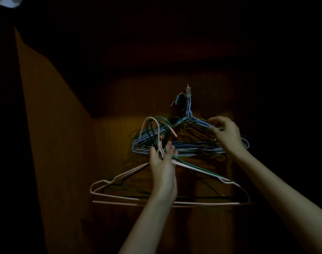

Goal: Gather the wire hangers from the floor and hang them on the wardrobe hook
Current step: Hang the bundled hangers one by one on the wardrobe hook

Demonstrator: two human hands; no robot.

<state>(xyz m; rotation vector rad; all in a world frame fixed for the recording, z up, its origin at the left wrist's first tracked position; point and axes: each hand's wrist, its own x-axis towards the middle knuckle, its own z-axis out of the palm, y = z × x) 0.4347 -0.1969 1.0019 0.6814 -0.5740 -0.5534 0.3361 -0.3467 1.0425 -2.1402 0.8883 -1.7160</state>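
Observation:
A small metal hook sticks out of the dark wooden wardrobe back. Several blue wire hangers hang from it in a bunch. My left hand grips the necks of a second bunch of pink, green and black wire hangers, held below and left of the hook, their hook ends curling up above my fingers. My right hand pinches the right shoulder of the hanging blue bunch.
The wardrobe's wooden left side wall slants from upper left to lower centre. A dim shelf or top panel edge runs above the hook. Most of the surroundings are black. A pale object shows at the top left corner.

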